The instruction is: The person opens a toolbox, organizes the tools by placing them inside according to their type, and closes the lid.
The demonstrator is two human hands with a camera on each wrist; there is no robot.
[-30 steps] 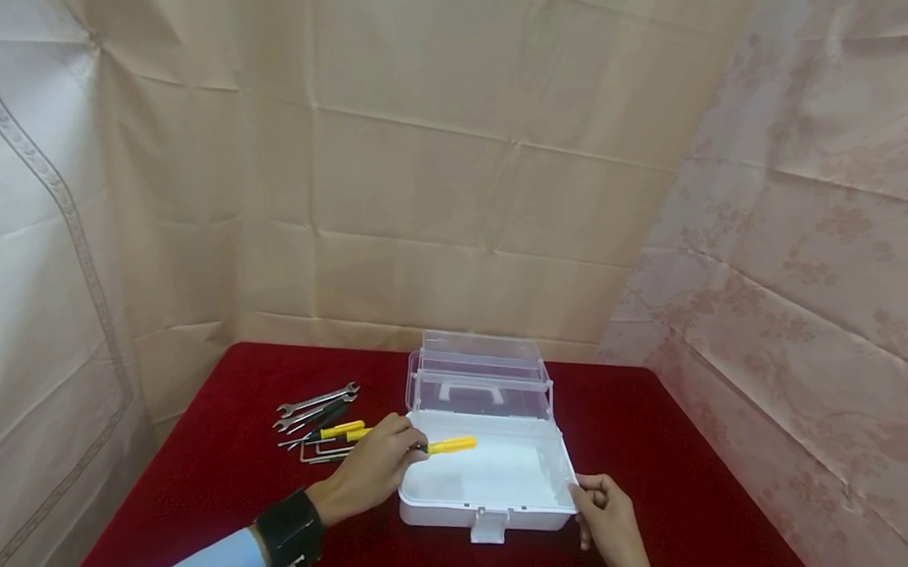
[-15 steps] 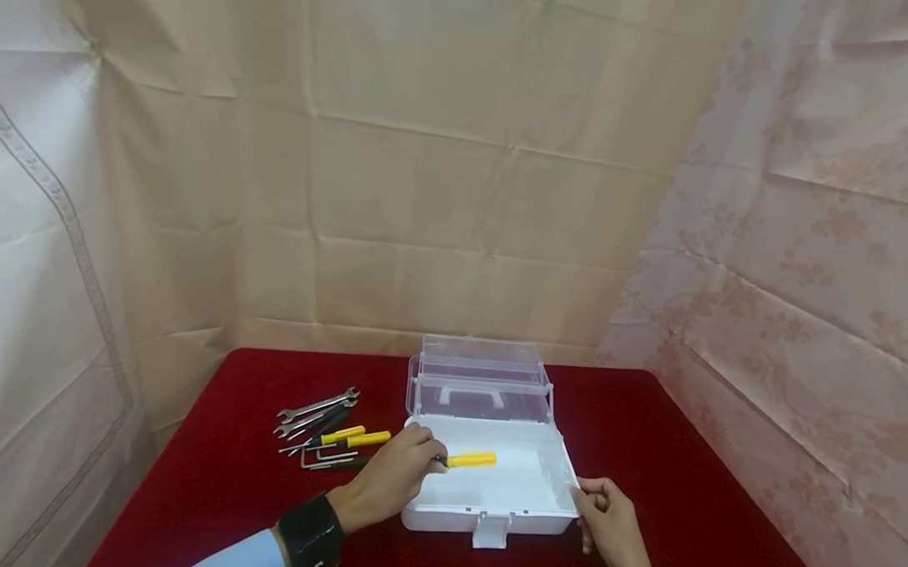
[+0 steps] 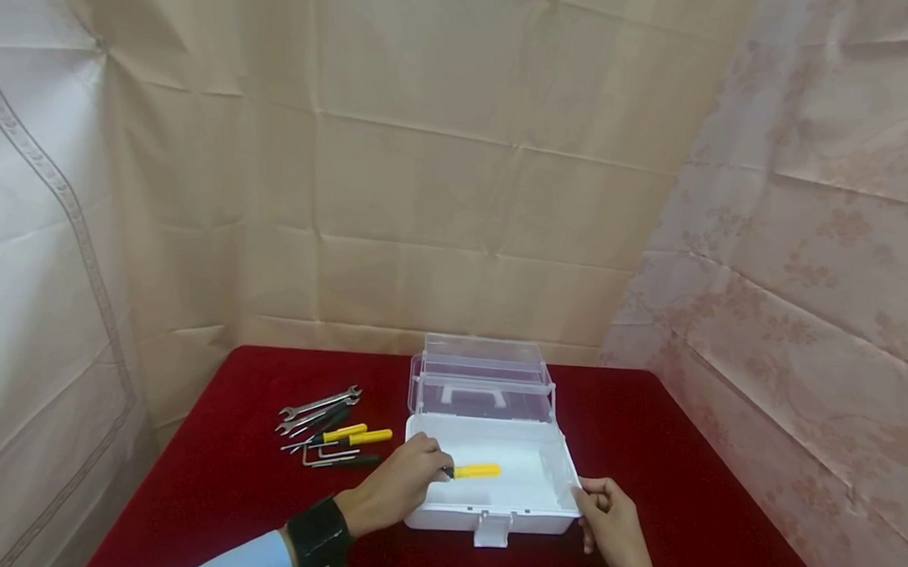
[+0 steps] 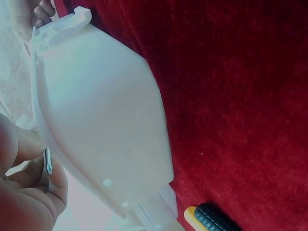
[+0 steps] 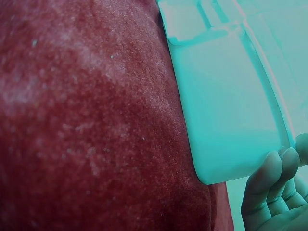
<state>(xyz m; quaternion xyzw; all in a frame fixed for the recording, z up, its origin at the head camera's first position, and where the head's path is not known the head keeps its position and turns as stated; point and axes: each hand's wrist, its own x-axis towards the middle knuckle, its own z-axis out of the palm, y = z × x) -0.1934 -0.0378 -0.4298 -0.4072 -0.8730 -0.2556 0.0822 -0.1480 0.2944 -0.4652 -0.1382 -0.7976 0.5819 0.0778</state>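
The left hand (image 3: 404, 484) of the person is over the left part of an open, rectangular box of white plastic (image 3: 533, 523), and its thumb and fingers are pinched together on a slim screwdriver with a bright yellow handle and a black collar (image 3: 477, 471). This screwdriver lies nearly level above the inside of the box, its handle pointing to the right; whether it touches the bottom, I cannot tell. In the left wrist view, its metal tip (image 4: 48, 161) comes out between the fingers. The right hand (image 3: 614, 520) holds the box at its near right corner, with the fingers bent and clamped on the edge. The clear plastic lid (image 3: 483, 370) is leaned back behind the box, and a white latch (image 3: 492, 530) hangs at the front. To the left of the box, on the dark red, velvet-like cloth (image 3: 617, 428), there are two silver open-ended wrenches (image 3: 319, 403), two yellow-and-black screwdrivers (image 3: 369, 437), and thin L-shaped metal keys (image 3: 340, 453), lying close together. A wide black band (image 3: 319, 540) is around the left wrist, beside a light blue sleeve (image 3: 234, 565). Creased beige fabric (image 3: 420, 168) hangs behind the table.
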